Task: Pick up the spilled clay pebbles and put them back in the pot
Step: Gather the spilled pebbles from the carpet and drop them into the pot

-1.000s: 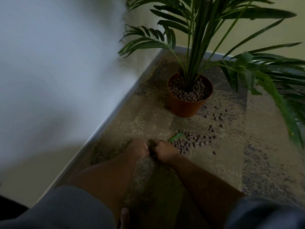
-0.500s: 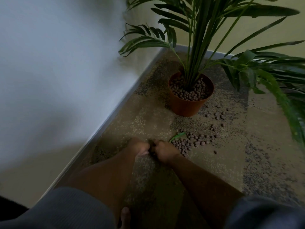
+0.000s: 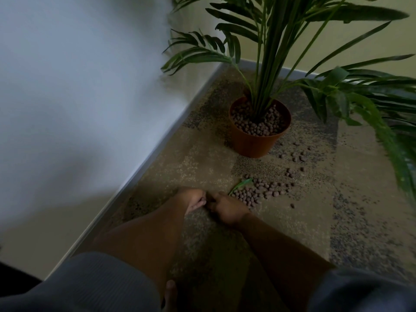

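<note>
An orange pot [image 3: 254, 145] with a palm stands on the carpet, filled with brown clay pebbles [image 3: 258, 127]. Spilled clay pebbles [image 3: 258, 192] lie in a pile in front of it, with several more scattered pebbles [image 3: 295, 156] to the pot's right. My left hand [image 3: 191, 200] and my right hand [image 3: 225, 209] rest low on the carpet, fingertips touching, just left of the pile. The left hand is cupped with curled fingers. The right hand's fingers are bunched together against it. What lies inside either hand is hidden.
A white wall with a grey skirting board [image 3: 157, 149] runs along the left. Palm fronds [image 3: 382, 131] hang over the right side of the carpet. A fallen green leaf [image 3: 239, 185] lies beside the pile. My knees in grey shorts [image 3: 90, 284] fill the bottom.
The left hand has turned slightly so its palm side shows. Both hands stay pressed together at the same spot beside the pile.
</note>
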The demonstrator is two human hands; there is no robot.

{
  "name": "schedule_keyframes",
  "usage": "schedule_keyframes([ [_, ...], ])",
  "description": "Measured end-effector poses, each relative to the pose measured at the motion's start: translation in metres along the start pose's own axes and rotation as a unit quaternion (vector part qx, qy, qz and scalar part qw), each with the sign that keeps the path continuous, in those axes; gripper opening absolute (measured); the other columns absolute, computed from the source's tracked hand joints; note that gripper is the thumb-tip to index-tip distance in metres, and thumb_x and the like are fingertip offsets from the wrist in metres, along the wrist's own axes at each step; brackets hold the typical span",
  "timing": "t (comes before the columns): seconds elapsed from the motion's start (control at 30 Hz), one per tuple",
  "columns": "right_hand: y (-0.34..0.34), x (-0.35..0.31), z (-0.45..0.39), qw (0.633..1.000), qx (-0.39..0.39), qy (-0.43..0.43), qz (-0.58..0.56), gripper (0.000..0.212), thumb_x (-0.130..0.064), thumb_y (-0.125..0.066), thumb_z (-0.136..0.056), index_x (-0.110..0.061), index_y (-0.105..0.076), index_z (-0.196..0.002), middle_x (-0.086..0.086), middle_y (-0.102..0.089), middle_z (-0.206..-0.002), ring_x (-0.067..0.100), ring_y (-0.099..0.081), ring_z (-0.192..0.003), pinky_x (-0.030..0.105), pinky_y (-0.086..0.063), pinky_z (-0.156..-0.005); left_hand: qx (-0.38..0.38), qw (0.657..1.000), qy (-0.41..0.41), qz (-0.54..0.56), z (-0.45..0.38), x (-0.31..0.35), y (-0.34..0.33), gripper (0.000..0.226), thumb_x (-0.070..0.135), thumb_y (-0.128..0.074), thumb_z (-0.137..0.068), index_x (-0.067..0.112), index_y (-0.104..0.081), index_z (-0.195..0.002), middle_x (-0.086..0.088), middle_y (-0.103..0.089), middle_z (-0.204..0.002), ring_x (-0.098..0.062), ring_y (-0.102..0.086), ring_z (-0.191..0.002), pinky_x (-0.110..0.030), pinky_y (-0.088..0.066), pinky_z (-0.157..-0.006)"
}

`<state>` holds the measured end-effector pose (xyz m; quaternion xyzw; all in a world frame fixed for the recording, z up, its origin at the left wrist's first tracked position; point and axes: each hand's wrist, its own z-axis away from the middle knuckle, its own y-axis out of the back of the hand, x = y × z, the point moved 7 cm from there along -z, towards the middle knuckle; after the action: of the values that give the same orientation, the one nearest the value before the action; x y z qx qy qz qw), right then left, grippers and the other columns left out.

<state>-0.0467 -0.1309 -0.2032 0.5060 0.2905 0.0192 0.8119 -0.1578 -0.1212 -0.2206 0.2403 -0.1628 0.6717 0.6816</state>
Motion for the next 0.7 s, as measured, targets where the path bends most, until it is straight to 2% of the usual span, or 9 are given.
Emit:
schedule_keyframes([
  [0.07, 0.004, -0.002, -0.001, 1.0, 0.007, -0.006, -0.007, 0.046, -0.041, -0.04, -0.1, -0.026, -0.039, -0.143, 0.008, -0.048, -0.141, 0.029, -0.054, -0.121, 0.037, -0.044, -0.099, -0.009, 0.999, 0.005, 0.036, 0.001, 0.001, 0.0, 0.02, 0.0, -0.045, -0.096, 0.011, -0.059, -0.086, -0.001, -0.054, -0.079, -0.005, -0.052, -0.066, -0.007, -0.047, -0.042],
  [0.17, 0.005, -0.002, -0.002, 1.0, 0.005, -0.011, -0.023, 0.038, -0.02, -0.046, -0.099, -0.013, -0.051, -0.136, 0.011, -0.049, -0.138, 0.03, -0.051, -0.123, 0.036, -0.041, -0.102, -0.021, 0.994, 0.008, 0.109, 0.005, 0.005, 0.001, 0.019, 0.007, -0.045, -0.099, 0.012, -0.057, -0.085, -0.001, -0.052, -0.075, -0.006, -0.052, -0.067, -0.01, -0.048, -0.046],
  [0.27, 0.014, 0.011, -0.003, 0.984, 0.07, -0.054, -0.155, 0.022, -0.012, -0.055, -0.095, -0.006, -0.068, -0.111, 0.012, -0.06, -0.117, 0.02, -0.059, -0.1, 0.023, -0.046, -0.092, -0.026, 0.983, 0.012, 0.179, 0.007, 0.01, 0.005, 0.02, 0.011, -0.048, -0.097, 0.011, -0.06, -0.081, -0.002, -0.054, -0.074, -0.011, -0.054, -0.07, -0.018, -0.05, -0.059],
  [0.3, 0.019, 0.016, -0.001, 0.957, 0.089, -0.081, -0.263, 0.018, -0.008, -0.056, -0.094, -0.002, -0.069, -0.104, 0.012, -0.065, -0.104, 0.017, -0.06, -0.085, 0.019, -0.048, -0.081, -0.03, 0.979, 0.012, 0.202, 0.009, 0.011, 0.005, 0.022, 0.013, -0.046, -0.097, 0.01, -0.062, -0.083, -0.003, -0.055, -0.075, -0.012, -0.055, -0.072, -0.02, -0.049, -0.063],
  [0.33, 0.023, 0.02, 0.002, 0.903, 0.098, -0.121, -0.4, 0.014, -0.005, -0.056, -0.095, 0.001, -0.068, -0.101, 0.01, -0.066, -0.092, 0.015, -0.059, -0.074, 0.019, -0.049, -0.071, -0.03, 0.975, 0.012, 0.22, 0.009, 0.013, 0.004, 0.025, 0.016, -0.042, -0.098, 0.01, -0.063, -0.085, -0.003, -0.056, -0.077, -0.013, -0.055, -0.074, -0.022, -0.049, -0.067],
  [0.4, 0.022, 0.019, 0.005, 0.737, 0.068, -0.181, -0.648, 0.01, -0.001, -0.054, -0.096, -0.001, -0.064, -0.099, 0.006, -0.064, -0.084, 0.011, -0.058, -0.07, 0.019, -0.053, -0.06, -0.033, 0.969, 0.012, 0.244, 0.01, 0.016, 0.0, 0.033, 0.023, -0.038, -0.101, 0.011, -0.063, -0.084, -0.004, -0.058, -0.081, -0.013, -0.055, -0.077, -0.024, -0.048, -0.076],
  [0.47, 0.026, 0.015, 0.005, 0.614, 0.05, -0.182, -0.767, 0.012, 0.001, -0.051, -0.097, -0.004, -0.062, -0.096, 0.005, -0.063, -0.083, 0.01, -0.06, -0.071, 0.017, -0.057, -0.058, -0.054, 0.966, 0.011, 0.251, 0.014, 0.02, -0.01, 0.034, 0.026, -0.037, -0.102, 0.012, -0.062, -0.082, -0.004, -0.058, -0.081, -0.013, -0.053, -0.075, -0.025, -0.046, -0.075],
  [0.53, 0.034, 0.01, 0.005, 0.564, 0.039, -0.16, -0.809, 0.014, 0.002, -0.05, -0.097, -0.004, -0.062, -0.094, 0.007, -0.064, -0.082, 0.009, -0.064, -0.065, 0.017, -0.058, -0.057, -0.083, 0.967, 0.009, 0.242, 0.017, 0.025, -0.022, 0.034, 0.027, -0.036, -0.102, 0.014, -0.06, -0.083, -0.004, -0.056, -0.079, -0.014, -0.051, -0.072, -0.025, -0.044, -0.068],
  [0.7, 0.044, 0.009, 0.0, 0.544, 0.063, -0.146, -0.824, 0.014, 0.003, -0.048, -0.097, -0.004, -0.061, -0.098, 0.011, -0.064, -0.09, 0.014, -0.063, -0.076, 0.019, -0.059, -0.06, -0.109, 0.95, 0.015, 0.291, 0.014, 0.034, -0.038, 0.034, 0.019, -0.035, -0.102, 0.01, -0.06, -0.081, -0.005, -0.056, -0.075, -0.012, -0.05, -0.064, -0.022, -0.051, -0.049],
])
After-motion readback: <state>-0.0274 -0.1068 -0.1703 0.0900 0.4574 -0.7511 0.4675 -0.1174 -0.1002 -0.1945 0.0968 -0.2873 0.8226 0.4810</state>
